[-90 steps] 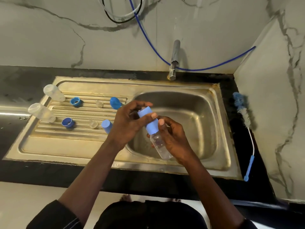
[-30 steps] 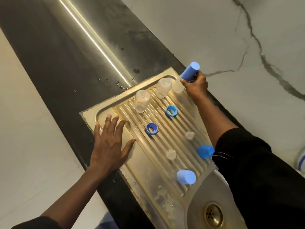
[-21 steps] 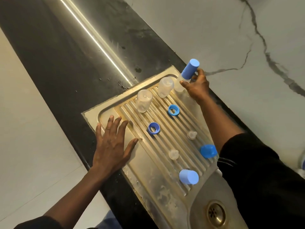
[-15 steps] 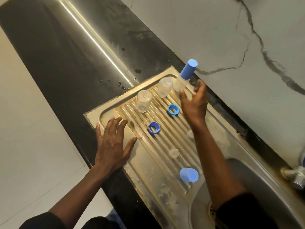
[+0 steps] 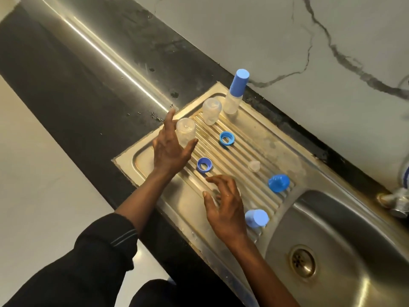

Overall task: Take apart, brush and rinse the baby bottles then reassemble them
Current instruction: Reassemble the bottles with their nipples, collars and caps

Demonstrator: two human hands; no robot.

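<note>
One capped bottle stands reassembled beyond the left hand, spread open around a bare bottle, while the right hand, open and empty, hovers beside loose rings, teat and caps awaiting fitting.

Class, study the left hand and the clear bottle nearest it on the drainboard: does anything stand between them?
Nothing visible does. The left hand has its thumb and fingers either side of the clear bottle; the blue ring lies beside the hand, off that path.
</note>
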